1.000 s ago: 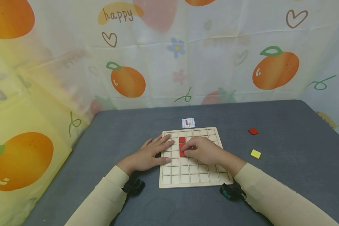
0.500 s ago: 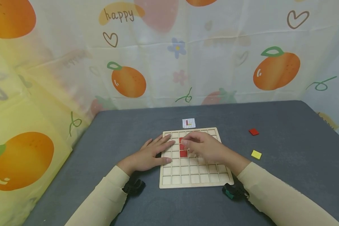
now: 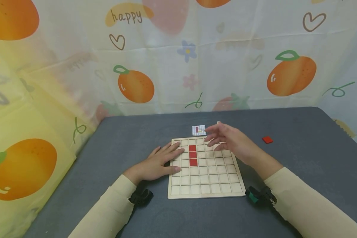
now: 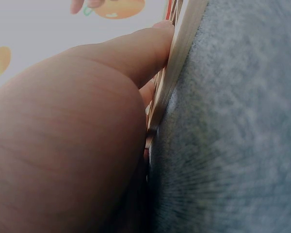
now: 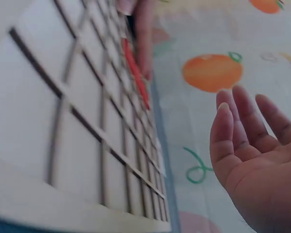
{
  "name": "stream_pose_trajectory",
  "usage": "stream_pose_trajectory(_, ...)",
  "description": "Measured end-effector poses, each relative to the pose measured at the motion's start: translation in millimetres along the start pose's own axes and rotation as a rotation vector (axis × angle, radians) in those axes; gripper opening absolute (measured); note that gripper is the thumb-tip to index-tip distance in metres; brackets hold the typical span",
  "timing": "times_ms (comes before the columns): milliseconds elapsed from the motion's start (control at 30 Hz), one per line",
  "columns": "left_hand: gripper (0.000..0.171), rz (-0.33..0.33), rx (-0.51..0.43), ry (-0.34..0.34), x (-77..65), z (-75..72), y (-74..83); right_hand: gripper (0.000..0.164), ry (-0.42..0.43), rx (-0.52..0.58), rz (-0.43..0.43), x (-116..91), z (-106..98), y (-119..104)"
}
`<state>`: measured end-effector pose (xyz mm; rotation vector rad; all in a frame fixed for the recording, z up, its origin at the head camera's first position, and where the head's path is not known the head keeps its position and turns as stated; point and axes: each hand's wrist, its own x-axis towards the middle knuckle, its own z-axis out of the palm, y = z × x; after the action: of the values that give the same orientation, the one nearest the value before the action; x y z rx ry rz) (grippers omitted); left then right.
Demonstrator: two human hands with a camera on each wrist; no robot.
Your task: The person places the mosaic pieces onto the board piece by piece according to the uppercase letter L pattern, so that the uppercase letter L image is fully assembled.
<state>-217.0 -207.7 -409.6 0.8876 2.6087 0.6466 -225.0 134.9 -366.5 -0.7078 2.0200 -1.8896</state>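
Now right hand (image 3: 233, 141) off red tiles (image 3: 193, 154), fingers apart, left hand (image 3: 159, 163) still on board (image 3: 204, 178), fingers spread

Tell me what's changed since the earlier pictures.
The right hand has left the red tile column, moved forward and rightward, and opened. The yellow tile is out of sight, apparently behind the right forearm. The left hand stays on the board; the loose red tile hasn't moved.

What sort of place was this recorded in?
Probably an indoor tabletop workspace: a dark gray table, a fruit-print cloth hanging behind it, and a wooden grid board on top.
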Motion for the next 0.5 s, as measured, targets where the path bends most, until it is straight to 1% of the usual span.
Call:
stream_pose_trajectory(167,0.082,0.015,0.000,0.003,-0.4,-0.4,-1.4,0.070,0.032,0.096,-0.067,-8.7,-21.0,-13.8)
stream_pose_trajectory(333,0.082,0.019,-0.005,0.001,-0.2,-0.4,-1.7,0.068,0.067,0.106,-0.108,-19.7,-45.3,-22.7)
stream_pose_trajectory(500,0.081,0.022,-0.010,-0.003,-0.9,-0.6,-2.0,0.061,0.103,0.119,-0.141,-30.9,-71.4,-21.9)
